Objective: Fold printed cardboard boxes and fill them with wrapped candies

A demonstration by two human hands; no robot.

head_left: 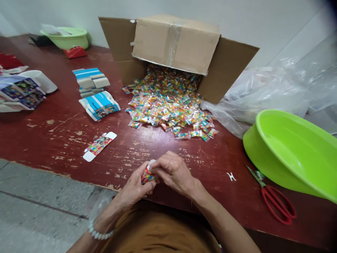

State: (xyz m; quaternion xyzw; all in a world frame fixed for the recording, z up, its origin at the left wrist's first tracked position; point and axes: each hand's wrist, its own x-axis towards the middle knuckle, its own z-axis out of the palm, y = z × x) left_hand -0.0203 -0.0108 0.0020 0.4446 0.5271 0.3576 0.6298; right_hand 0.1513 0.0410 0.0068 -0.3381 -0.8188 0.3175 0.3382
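My left hand (135,186) and my right hand (173,173) meet just above the near edge of the table, and both grip a small printed cardboard box (149,175) in red and mixed colours. Its white flap shows at the top, and my fingers hide much of it. A flat printed box blank (100,147) lies to the left, beyond my hands. Farther ahead, a heap of small clear packets of colourful sweets (168,109) spills from a tipped cardboard carton (175,44). Stacks of blue-and-white box blanks (91,81) lie left of the heap.
The worn red wooden table (65,140) ends at a near edge above a grey floor (39,203). Red-handled scissors (276,205) and a tilted green basin (291,151) lie right, beside clear plastic sheeting (263,95). Another green basin (64,38) stands far left.
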